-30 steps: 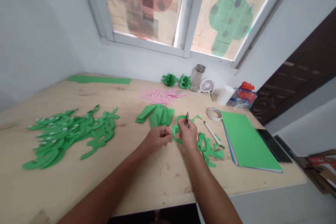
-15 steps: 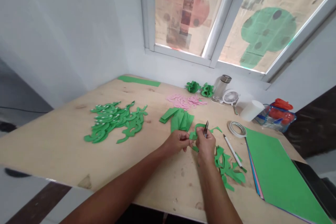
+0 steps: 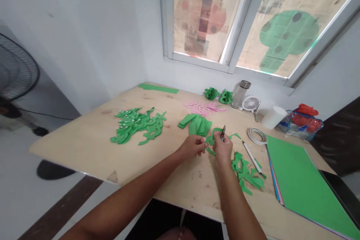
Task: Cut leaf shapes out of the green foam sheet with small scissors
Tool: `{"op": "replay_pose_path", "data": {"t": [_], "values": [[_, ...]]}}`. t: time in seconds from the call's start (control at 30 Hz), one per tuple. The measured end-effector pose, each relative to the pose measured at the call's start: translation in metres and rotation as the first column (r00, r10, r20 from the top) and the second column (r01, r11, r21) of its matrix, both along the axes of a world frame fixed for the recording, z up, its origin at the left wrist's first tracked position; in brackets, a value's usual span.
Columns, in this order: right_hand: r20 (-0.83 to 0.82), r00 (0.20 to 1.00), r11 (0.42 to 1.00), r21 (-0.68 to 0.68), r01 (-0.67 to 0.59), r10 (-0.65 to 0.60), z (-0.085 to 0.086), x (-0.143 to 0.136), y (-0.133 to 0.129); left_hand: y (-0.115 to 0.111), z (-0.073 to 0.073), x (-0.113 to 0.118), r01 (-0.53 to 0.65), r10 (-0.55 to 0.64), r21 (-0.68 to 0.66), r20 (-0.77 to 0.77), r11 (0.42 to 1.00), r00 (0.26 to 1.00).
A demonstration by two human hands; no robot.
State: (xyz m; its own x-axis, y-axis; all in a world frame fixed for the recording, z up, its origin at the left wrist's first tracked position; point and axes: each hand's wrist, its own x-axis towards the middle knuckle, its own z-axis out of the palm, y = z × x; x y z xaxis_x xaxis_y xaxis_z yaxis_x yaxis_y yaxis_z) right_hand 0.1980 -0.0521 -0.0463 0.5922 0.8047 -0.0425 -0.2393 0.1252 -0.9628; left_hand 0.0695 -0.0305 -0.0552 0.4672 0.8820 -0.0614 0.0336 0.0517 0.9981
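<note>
My right hand point(image 3: 223, 148) is closed around what looks like a small pair of scissors point(image 3: 223, 132), its metal points sticking up past the fingers. Between its thumb and fingers it also pinches a curved green paper cut-out point(image 3: 209, 140). Right beside the cut-out is my left hand point(image 3: 194, 147), thumb and fingertips pressed together; whatever is in that pinch is too small to make out. Just beyond my hands lie stacked green paper strips point(image 3: 198, 125). Green paper scraps point(image 3: 247, 176) are scattered by my right wrist.
Wavy green cut-outs with white spots point(image 3: 137, 123) are heaped at left. Farther back are pink cut-outs point(image 3: 204, 108), green paper flowers point(image 3: 211, 93), a bottle point(image 3: 240, 95) and a small fan point(image 3: 251, 102). Rightward lie a white pen point(image 3: 251, 157), tape roll point(image 3: 257, 136) and paper sheets point(image 3: 306, 180).
The camera view has shifted, bringing a floor fan into sight at left. My left fingertips have drawn slightly away from the green cut-out, while the right hand keeps its hold.
</note>
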Motion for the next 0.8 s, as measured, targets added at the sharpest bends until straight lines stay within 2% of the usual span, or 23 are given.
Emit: {"op": "replay_pose_path", "data": {"t": [0.17, 0.47, 0.63, 0.8], "values": [[-0.018, 0.998, 0.998, 0.013, -0.062, 0.063, -0.002, -0.012, -0.003, -0.008, -0.002, -0.014, -0.073, 0.076, -0.046, 0.079, 0.996, 0.994], [-0.034, 0.992, 0.993, -0.007, -0.119, 0.119, -0.004, -0.028, -0.01, -0.018, -0.002, -0.026, -0.093, 0.125, -0.162, 0.2, 0.982, 0.972], [-0.05, 0.986, 0.987, -0.02, -0.162, 0.161, -0.008, -0.033, -0.011, -0.02, -0.005, -0.027, -0.118, 0.154, -0.182, 0.199, 0.976, 0.968], [-0.069, 0.981, 0.982, -0.026, -0.186, 0.184, -0.008, -0.036, -0.012, -0.021, 0.003, -0.035, -0.111, 0.141, -0.19, 0.153, 0.976, 0.978]]}}
